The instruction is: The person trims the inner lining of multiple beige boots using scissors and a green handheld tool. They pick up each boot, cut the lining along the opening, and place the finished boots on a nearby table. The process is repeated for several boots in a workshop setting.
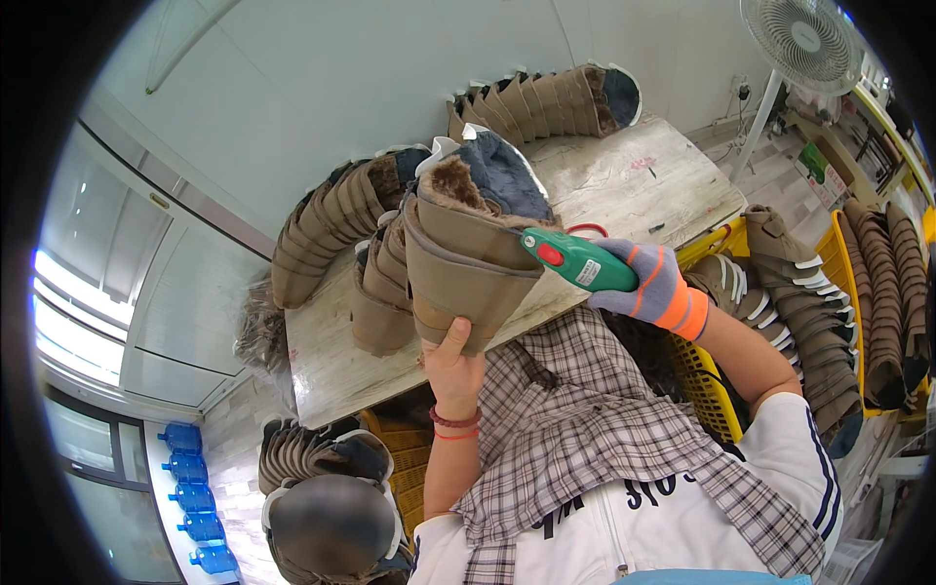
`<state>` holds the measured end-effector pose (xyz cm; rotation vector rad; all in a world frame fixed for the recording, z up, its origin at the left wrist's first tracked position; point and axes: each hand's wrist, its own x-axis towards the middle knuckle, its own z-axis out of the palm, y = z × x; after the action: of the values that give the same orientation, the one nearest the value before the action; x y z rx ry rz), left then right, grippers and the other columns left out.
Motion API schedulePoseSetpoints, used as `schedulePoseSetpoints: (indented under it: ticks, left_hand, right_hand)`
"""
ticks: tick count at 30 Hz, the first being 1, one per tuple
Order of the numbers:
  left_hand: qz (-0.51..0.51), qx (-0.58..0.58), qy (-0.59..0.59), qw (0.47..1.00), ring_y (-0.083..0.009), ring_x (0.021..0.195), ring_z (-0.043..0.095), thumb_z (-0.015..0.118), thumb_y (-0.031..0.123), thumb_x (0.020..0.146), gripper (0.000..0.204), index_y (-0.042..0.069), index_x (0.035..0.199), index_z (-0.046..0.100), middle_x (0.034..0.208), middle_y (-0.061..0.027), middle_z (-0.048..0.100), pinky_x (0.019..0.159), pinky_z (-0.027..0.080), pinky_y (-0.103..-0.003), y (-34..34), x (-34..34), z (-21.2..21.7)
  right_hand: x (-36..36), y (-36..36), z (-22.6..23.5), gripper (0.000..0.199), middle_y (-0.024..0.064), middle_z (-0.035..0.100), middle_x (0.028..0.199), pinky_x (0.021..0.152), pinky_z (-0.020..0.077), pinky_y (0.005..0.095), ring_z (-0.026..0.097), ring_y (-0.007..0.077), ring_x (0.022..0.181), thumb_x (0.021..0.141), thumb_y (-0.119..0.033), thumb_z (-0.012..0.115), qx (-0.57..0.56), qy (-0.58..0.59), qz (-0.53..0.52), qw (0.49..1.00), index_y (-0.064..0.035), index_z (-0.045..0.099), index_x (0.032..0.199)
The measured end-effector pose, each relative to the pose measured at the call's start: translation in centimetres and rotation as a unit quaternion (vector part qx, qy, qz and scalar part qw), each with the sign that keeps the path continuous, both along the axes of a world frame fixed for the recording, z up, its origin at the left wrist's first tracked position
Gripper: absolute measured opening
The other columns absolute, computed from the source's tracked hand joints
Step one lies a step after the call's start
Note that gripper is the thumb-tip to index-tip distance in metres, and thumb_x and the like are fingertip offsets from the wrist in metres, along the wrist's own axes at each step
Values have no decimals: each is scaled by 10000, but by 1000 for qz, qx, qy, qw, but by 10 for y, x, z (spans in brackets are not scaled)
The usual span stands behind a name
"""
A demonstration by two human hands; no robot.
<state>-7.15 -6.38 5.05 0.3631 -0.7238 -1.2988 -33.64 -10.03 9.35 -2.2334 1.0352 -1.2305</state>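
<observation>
My bare left hand (455, 375) grips a nested stack of brown boot uppers (468, 278) from below, thumb on the near face. The top upper has brown fur lining (455, 182) and a dark blue fabric part with a white edge. In a grey glove with orange trim, my right hand (651, 283) is closed around a green handheld electric cutter (585, 259) with a red button. Its tip meets the fur edge at the right side of the top upper; the blade itself is hard to make out.
More stacked uppers lie on the worn whitish table (643, 185): a curved row (336, 219) at left, another row (546, 105) at the back. Yellow crates (717, 395) with uppers stand at right. A fan (804, 37) is back right, blue water bottles (198, 497) far left.
</observation>
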Motion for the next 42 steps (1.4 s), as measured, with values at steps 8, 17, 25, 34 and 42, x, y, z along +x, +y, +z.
schedulePoseSetpoints:
  ticks: [8,17,25,34,42]
  left_hand:
    - [124,4,-217,968,-141,862,565,641,2,802,266,-5,1058,568,962,-39,613,766,447,-259,0,-8,-11]
    - [271,-66,-490,826,-202,833,579,621,39,825,128,-28,934,628,939,-106,633,741,444,-302,-6,-16,-21]
    - [348,-185,-696,601,-386,832,566,558,-48,728,212,-35,928,628,915,-198,612,736,456,-411,-14,-2,-43]
    - [322,-210,-736,558,-407,992,498,540,-56,680,274,-15,933,640,1036,-189,580,854,393,-472,-9,-3,-57]
    - [262,-204,-658,676,-413,981,498,537,-40,686,316,-15,994,602,1044,-203,566,846,396,-477,-4,-7,-63]
  right_hand:
    - [12,1,5,568,141,643,799,655,506,298,648,214,705,650,-302,781,27,-21,-40,999,-29,572,1102]
    - [19,3,-4,594,132,652,779,604,515,299,657,218,665,663,-408,766,22,-46,-102,994,-29,577,1081]
    - [23,11,0,558,120,642,718,585,505,301,643,208,630,689,-477,728,160,-84,-117,977,-45,591,1014]
    - [25,4,15,401,-1,512,588,424,391,214,485,72,469,779,-384,687,385,-258,-26,886,-21,576,909]
    - [3,-7,19,405,-3,522,617,410,389,215,481,66,462,794,-374,672,407,-272,-58,870,-4,568,921]
